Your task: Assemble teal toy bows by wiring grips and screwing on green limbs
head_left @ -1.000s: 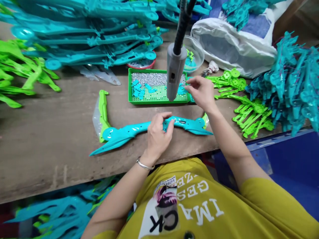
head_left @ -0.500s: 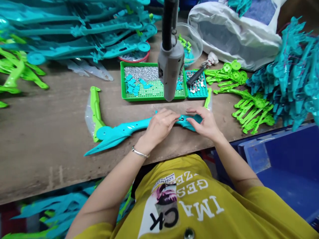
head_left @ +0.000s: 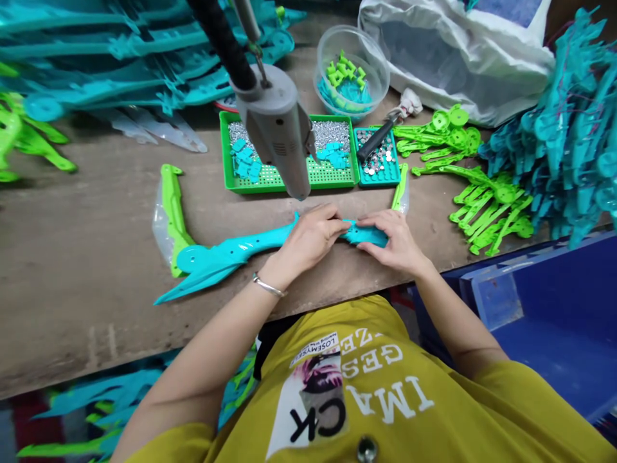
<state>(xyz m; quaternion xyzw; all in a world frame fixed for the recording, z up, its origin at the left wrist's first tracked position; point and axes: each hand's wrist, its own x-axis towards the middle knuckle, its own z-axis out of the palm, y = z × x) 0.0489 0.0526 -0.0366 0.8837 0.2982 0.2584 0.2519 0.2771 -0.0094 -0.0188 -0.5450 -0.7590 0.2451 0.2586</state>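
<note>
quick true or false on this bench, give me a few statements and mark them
1. The left hand and right hand both hold the turquoise plastic bow. True.
2. The silver bangle is on the right wrist. False: it is on the left wrist.
3. The grey power tool hangs above the green perforated tray. True.
4. The clear plastic bowl holds only silver studs. False: it holds lime and turquoise plastic pieces.
</note>
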